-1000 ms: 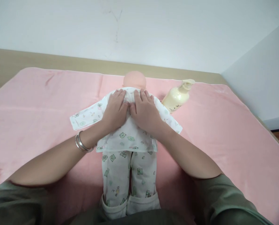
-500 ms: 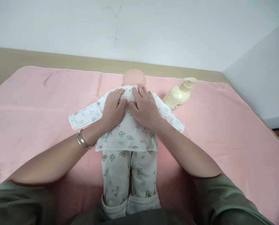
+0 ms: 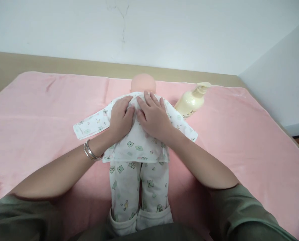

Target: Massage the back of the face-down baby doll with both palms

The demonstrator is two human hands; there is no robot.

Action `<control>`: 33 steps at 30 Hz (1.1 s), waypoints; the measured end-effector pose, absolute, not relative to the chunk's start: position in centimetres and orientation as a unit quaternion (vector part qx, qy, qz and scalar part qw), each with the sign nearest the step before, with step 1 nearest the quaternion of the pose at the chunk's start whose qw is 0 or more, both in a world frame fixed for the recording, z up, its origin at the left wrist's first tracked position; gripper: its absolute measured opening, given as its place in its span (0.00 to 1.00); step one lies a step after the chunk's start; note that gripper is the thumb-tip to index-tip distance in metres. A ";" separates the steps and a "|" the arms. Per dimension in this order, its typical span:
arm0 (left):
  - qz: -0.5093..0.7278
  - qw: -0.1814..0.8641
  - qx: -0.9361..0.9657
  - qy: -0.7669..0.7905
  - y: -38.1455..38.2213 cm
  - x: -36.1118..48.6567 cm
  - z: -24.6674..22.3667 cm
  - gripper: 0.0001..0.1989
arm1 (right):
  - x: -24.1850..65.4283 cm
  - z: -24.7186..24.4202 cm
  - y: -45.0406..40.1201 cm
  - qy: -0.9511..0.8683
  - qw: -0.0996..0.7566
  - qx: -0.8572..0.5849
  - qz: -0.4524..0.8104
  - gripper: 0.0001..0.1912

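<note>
A doll lies on a pink mat, its bald head [image 3: 143, 83] at the far end. It wears a white printed shirt [image 3: 136, 147], sleeves spread to both sides, and matching trousers [image 3: 126, 187] with turned-up cuffs. My left hand [image 3: 121, 117] rests flat on the upper left of the shirt, thumb apart from the fingers. Flat on the upper right lies my right hand [image 3: 154, 117], its fingers spread. The two thumbs are close together near the middle of the shirt. Neither hand grips anything.
A cream pump bottle [image 3: 191, 102] lies tilted on the pink mat [image 3: 239, 144], right of the doll's head and beside its right sleeve. Behind the mat runs a wooden edge [image 3: 89, 67] against a white wall [image 3: 64, 30]. Another wall stands at the right.
My right hand's fingers have spread wider and shifted slightly left on the shirt. My left hand has barely moved. The doll and bottle stay in place.
</note>
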State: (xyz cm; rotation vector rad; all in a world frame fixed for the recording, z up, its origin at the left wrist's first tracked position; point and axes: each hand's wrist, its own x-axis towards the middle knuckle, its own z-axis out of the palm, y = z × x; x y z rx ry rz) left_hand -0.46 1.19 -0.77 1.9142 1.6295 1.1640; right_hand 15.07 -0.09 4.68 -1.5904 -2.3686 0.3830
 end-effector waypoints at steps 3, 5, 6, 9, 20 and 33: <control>0.408 0.192 0.690 0.566 1.2 -0.5 -0.6 0.23 | 15.0 4.8 -0.5 -0.822 0.154 -0.531 0.136 0.28; 0.403 0.195 0.695 0.563 1.2 -0.5 -0.6 0.23 | 15.0 4.9 -0.7 -0.819 0.184 -0.531 0.115 0.28; 0.402 0.193 0.694 0.564 1.2 -0.5 -0.6 0.23 | 15.0 4.8 -0.8 -0.818 0.190 -0.532 0.106 0.28; 0.403 0.184 0.686 0.577 1.2 -0.5 -0.7 0.24 | 14.9 4.0 -0.4 -0.820 0.176 -0.533 0.112 0.27; 0.404 0.190 0.682 0.580 1.0 -0.4 -0.6 0.24 | 16.0 4.0 0.6 -0.808 0.231 -0.541 0.037 0.25; 0.415 0.193 0.687 0.564 0.9 -0.5 -0.6 0.24 | 17.4 6.2 0.5 -0.859 0.233 -0.456 0.030 0.27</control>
